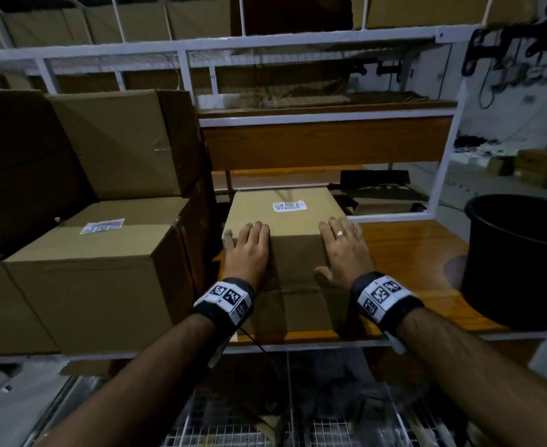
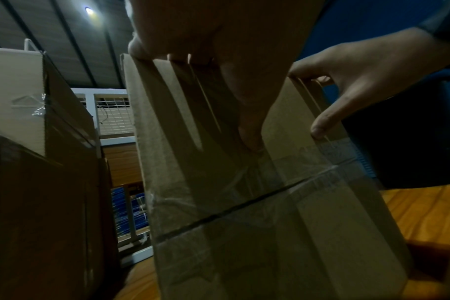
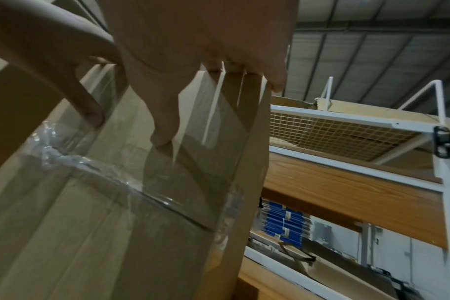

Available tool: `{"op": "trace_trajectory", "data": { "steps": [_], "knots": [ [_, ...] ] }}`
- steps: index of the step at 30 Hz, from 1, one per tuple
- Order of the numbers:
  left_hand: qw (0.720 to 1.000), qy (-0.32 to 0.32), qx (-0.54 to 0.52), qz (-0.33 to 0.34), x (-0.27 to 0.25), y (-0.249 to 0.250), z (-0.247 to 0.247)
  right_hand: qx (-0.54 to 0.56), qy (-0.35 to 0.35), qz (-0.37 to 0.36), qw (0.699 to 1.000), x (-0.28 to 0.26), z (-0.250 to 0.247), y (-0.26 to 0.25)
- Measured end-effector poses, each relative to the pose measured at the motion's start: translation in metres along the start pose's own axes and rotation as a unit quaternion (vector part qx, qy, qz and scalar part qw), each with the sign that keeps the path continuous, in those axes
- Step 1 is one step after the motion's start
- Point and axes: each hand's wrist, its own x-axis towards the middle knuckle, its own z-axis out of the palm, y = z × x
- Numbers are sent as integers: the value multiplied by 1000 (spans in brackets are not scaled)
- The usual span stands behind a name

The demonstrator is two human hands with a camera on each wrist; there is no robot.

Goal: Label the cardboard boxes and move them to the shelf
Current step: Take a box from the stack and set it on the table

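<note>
A cardboard box (image 1: 294, 229) with a white barcode label (image 1: 290, 206) on top stands on the wooden shelf board (image 1: 411, 253). My left hand (image 1: 249, 245) lies over its near top edge on the left, fingers flat on the top. On the right, my right hand (image 1: 343, 250) does the same. In the left wrist view the box (image 2: 244, 223) shows its taped front face, with the left hand's (image 2: 219, 40) thumb tip pressed on it. The right wrist view shows the box (image 3: 116, 223) under my right hand (image 3: 193, 40), thumb on the front too.
A black bucket (image 1: 517, 253) stands on the shelf at the right. Stacked cardboard boxes (image 1: 98, 269) fill the left, close beside my box; one bears a label (image 1: 103, 226). White shelf rails (image 1: 298, 43) cross above. Wire mesh (image 1: 265, 430) lies below.
</note>
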Motion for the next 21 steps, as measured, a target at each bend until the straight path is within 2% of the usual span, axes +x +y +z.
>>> {"op": "trace_trajectory", "data": {
  "steps": [6, 10, 16, 21],
  "knots": [
    [1000, -12, -5, 10, 8, -5, -5, 3, -27, -3, 1000, 7, -2, -1],
    [997, -65, -15, 24, 26, -9, -28, 43, -32, -10, 999, 22, -24, 1],
    [979, -190, 14, 74, 75, -20, -62, 112, -140, -10, 984, 63, -62, 14],
    [974, -197, 11, 108, 97, -26, -59, 145, -202, -3, 969, 91, -64, 24]
  ]
}}
